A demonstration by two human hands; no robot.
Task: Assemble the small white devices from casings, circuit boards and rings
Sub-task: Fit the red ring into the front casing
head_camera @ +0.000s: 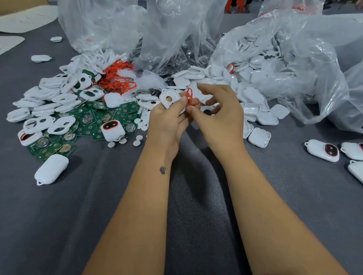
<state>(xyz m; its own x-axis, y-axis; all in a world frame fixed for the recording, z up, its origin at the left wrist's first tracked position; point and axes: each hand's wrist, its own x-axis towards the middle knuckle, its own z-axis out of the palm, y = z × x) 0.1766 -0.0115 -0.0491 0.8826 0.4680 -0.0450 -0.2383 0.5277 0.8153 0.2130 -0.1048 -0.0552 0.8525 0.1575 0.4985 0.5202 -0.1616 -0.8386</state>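
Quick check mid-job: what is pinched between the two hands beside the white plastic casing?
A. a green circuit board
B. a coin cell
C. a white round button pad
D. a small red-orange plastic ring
D: the small red-orange plastic ring stands between the left hand and right hand, next to the white plastic casing that the left hand holds.

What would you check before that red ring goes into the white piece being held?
1. Left hand grips the white casing: ok.
2. Red ring is pinched between the fingers of both hands: ok.
3. Right hand is free to guide the ring: ok.
4. Ring seated in the casing's opening: not ok, it stands beside the casing.
5. Circuit board already inside the casing: cannot tell.
6. Spare green circuit boards lie on the table: ok.
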